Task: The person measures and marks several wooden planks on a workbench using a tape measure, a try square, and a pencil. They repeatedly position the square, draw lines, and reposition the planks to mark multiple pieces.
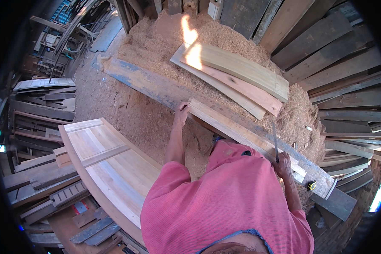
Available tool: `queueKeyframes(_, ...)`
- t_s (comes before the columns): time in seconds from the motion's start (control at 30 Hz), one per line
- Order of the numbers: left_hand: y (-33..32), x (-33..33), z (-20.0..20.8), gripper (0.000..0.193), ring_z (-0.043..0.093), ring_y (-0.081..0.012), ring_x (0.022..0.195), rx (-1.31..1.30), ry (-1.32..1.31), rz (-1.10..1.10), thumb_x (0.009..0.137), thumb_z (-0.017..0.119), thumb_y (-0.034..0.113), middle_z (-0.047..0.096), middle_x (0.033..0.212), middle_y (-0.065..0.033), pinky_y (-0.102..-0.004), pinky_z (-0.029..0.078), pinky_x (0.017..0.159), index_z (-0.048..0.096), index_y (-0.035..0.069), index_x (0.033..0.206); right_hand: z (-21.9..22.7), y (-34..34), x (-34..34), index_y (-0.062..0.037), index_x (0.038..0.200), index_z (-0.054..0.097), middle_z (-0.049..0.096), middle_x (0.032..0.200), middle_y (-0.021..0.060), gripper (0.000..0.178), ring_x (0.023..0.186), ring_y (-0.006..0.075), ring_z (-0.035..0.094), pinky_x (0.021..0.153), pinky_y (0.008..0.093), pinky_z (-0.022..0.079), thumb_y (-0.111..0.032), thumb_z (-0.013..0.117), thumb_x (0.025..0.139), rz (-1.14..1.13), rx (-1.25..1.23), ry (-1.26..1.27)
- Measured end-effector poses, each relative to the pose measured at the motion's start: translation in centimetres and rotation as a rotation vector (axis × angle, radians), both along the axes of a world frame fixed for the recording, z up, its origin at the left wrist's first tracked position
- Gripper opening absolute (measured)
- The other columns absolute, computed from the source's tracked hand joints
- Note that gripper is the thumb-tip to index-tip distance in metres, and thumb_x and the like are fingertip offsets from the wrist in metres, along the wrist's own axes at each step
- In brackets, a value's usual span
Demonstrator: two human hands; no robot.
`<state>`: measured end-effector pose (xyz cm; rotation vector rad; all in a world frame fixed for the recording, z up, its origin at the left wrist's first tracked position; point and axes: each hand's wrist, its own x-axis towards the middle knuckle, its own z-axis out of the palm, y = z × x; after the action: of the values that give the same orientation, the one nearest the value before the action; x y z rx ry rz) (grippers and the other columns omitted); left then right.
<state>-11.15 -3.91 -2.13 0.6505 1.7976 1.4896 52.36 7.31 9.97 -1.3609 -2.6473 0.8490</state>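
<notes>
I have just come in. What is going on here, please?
A person is working at a bench. The left hand is at the left end of a pale board; the right hand holds a thin tool near the other end. A tape measure lies to the right, and loose boards lie on the sawdust beyond.

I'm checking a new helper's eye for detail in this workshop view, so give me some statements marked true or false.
1. The left hand is at one end of a long pale board. True.
2. The right hand is empty. False: it holds a slim, dark tool.
3. The yellow-and-black tape measure lies in the wood shavings. False: it is on the grey, worn plank, near its right end.
4. A panelled wooden piece lies on the person's left. True.
5. The person's shirt is green. False: it is pinkish red.
</notes>
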Motion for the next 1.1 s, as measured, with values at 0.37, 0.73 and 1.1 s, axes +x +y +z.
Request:
queueKeyframes(0.37, 1.8, 1.3, 1.3, 0.037, 0.064, -0.0349, 0.127, -0.315, 0.595, 0.041, 0.099, 0.077, 0.017, 0.070, 0.133, -0.0183, -0.0482, 0.048, 0.114, 0.069, 0.004, 0.133, -0.7, 0.3, 0.2, -0.0004, 0.092, 0.066, 0.065, 0.101, 0.0230, 0.033, 0.103, 0.0465, 0.062, 0.089, 0.0569, 0.050, -0.027, 0.084, 0.085, -0.020, -0.013, -0.035)
queueKeyframes(0.73, 10.9, 28.0, 9.7, 0.101, 0.045, -0.0494, 0.150, 0.030, 0.907, -1.147, 0.082, 0.091, 0.041, 0.053, 0.157, -0.0271, -0.0596, 0.030, 0.131, 0.044, 0.002, 0.163, 3.6, -0.4, 3.5, 0.0043, 0.096, 0.076, 0.077, 0.079, 0.0144, 0.054, 0.075, 0.0193, 0.073, 0.071, 0.0394, 0.055, -0.047, 0.069, 0.109, -1.115, -0.119, 0.429)
queueKeyframes(1.1, 11.9, 37.2, 7.6, 0.120, 0.047, -0.0464, 0.153, -0.191, 1.246, -1.490, 0.064, 0.099, 0.037, 0.050, 0.164, -0.0250, -0.0575, 0.033, 0.131, 0.042, 0.004, 0.165, -6.4, -13.2, 10.4, 0.0048, 0.126, 0.065, 0.075, 0.109, 0.0142, 0.048, 0.088, 0.0202, 0.076, 0.073, 0.0309, 0.062, -0.042, 0.063, 0.116, -2.044, 0.122, 1.178)
